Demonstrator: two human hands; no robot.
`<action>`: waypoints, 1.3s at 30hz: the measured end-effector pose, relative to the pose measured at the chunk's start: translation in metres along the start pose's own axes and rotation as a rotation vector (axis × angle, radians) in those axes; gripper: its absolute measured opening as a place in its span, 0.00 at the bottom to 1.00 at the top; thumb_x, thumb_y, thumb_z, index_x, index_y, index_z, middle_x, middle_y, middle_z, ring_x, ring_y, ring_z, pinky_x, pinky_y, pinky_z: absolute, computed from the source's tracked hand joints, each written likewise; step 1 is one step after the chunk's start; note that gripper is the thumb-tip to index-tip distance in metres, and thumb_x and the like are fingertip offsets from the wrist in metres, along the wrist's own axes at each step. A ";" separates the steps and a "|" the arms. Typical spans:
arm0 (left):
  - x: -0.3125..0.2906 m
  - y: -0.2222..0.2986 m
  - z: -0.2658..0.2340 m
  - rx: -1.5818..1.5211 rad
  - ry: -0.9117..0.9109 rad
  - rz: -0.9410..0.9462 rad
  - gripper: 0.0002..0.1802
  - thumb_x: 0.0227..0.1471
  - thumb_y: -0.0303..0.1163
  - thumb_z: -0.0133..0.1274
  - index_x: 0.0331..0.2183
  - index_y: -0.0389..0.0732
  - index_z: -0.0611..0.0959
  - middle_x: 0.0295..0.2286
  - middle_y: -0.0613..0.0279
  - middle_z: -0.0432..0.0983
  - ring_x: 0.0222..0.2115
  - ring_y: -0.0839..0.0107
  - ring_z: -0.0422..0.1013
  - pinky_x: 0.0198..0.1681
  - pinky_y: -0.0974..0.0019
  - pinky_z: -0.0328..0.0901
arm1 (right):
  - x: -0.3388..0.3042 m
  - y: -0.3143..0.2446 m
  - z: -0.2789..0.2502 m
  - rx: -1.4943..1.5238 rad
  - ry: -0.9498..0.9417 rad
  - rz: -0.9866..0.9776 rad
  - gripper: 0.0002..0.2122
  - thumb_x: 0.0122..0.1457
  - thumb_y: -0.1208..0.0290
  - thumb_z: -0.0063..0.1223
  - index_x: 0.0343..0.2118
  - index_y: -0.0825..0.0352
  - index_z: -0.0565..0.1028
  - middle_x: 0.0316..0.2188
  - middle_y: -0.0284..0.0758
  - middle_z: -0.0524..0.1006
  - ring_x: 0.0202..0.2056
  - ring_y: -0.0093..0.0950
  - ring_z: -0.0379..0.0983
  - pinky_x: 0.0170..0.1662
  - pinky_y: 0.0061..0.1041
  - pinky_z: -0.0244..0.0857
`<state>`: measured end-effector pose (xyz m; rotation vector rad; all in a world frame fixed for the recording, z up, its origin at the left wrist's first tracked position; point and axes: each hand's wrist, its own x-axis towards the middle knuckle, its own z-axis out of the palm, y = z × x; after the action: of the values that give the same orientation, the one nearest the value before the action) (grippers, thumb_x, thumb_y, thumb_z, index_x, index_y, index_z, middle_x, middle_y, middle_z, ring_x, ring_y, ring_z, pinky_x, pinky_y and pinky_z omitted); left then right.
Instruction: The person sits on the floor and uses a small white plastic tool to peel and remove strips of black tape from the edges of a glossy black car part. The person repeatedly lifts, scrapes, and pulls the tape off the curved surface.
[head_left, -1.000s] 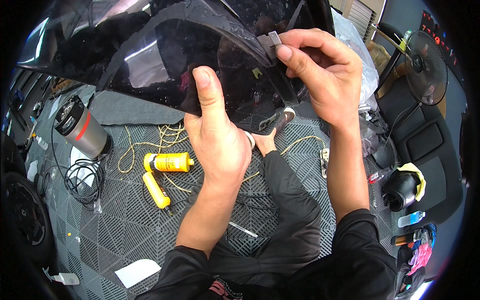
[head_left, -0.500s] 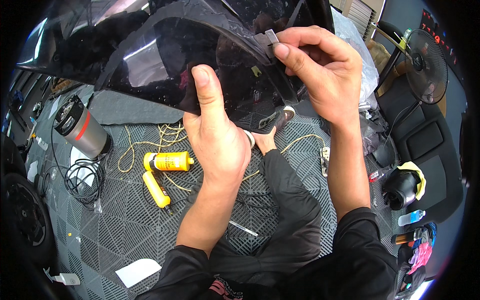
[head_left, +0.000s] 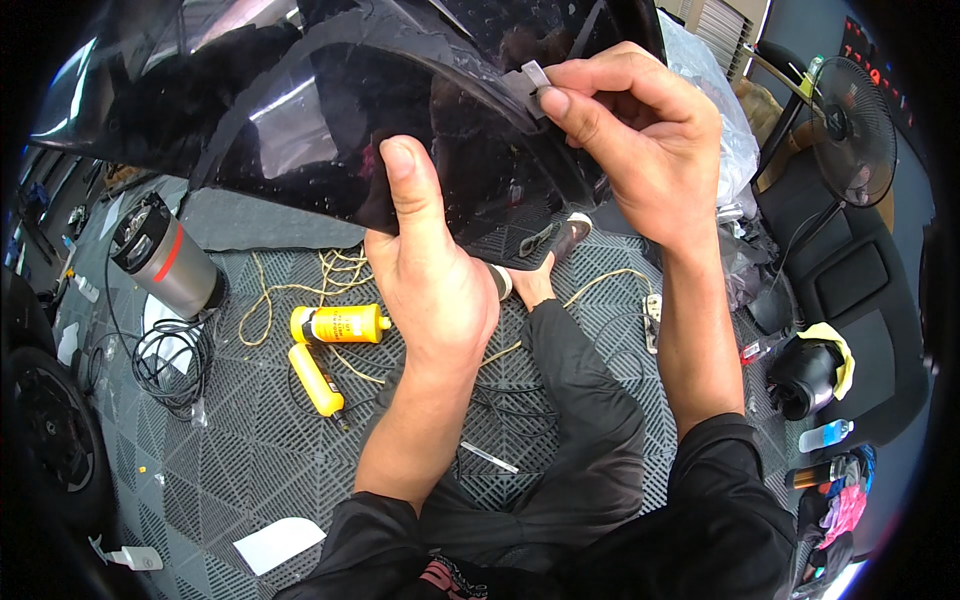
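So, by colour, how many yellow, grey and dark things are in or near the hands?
Yellow: 2, a bottle and a tool
Grey: 2, a tab and a canister
Dark: 1, a glossy panel
Total: 5

left hand (head_left: 435,270) gripping dark tinted film (head_left: 330,110) (glossy), right hand (head_left: 640,140) pinching tab (head_left: 527,80)

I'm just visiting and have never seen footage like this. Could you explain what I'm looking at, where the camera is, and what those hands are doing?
There is no machine here: a person wears a camera on the head, looking down at their own two hands. The wide lens bends the edges. The left hand grips a large sheet of dark film from below, thumb up. The right hand pinches a small grey tab at the sheet's edge. On the grey tiled floor lie a yellow bottle, a yellow tool, a cord and a metal canister.
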<state>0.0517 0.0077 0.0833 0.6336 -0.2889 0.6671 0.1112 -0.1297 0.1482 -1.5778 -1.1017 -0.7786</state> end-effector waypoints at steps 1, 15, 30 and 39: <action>0.000 0.000 0.000 -0.013 -0.011 0.024 0.32 0.66 0.51 0.51 0.55 0.31 0.74 0.53 0.55 0.74 0.53 0.66 0.70 0.61 0.58 0.64 | 0.000 0.000 0.001 -0.003 0.006 -0.005 0.06 0.55 0.81 0.66 0.35 0.70 0.84 0.30 0.29 0.80 0.30 0.15 0.76 0.34 0.16 0.70; -0.002 0.002 -0.003 0.094 -0.009 0.034 0.35 0.66 0.53 0.50 0.58 0.31 0.71 0.56 0.56 0.70 0.56 0.65 0.68 0.63 0.57 0.61 | -0.002 -0.001 0.007 -0.040 0.006 -0.009 0.05 0.55 0.82 0.66 0.34 0.70 0.83 0.28 0.29 0.77 0.29 0.16 0.75 0.33 0.17 0.68; -0.004 0.004 -0.001 0.091 -0.020 0.003 0.36 0.65 0.54 0.51 0.58 0.29 0.71 0.56 0.56 0.69 0.56 0.66 0.68 0.63 0.57 0.62 | -0.001 -0.002 0.008 -0.050 0.008 -0.023 0.04 0.55 0.83 0.65 0.33 0.70 0.82 0.28 0.30 0.76 0.28 0.16 0.74 0.31 0.17 0.68; -0.003 -0.002 -0.001 0.086 0.008 0.043 0.35 0.65 0.54 0.52 0.55 0.30 0.73 0.52 0.54 0.74 0.52 0.64 0.71 0.60 0.57 0.65 | -0.003 0.002 0.007 -0.122 0.010 -0.039 0.04 0.57 0.80 0.65 0.34 0.70 0.82 0.29 0.29 0.77 0.27 0.15 0.72 0.30 0.16 0.66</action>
<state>0.0507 0.0059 0.0804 0.7084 -0.2678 0.7258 0.1120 -0.1244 0.1427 -1.6564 -1.0983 -0.8937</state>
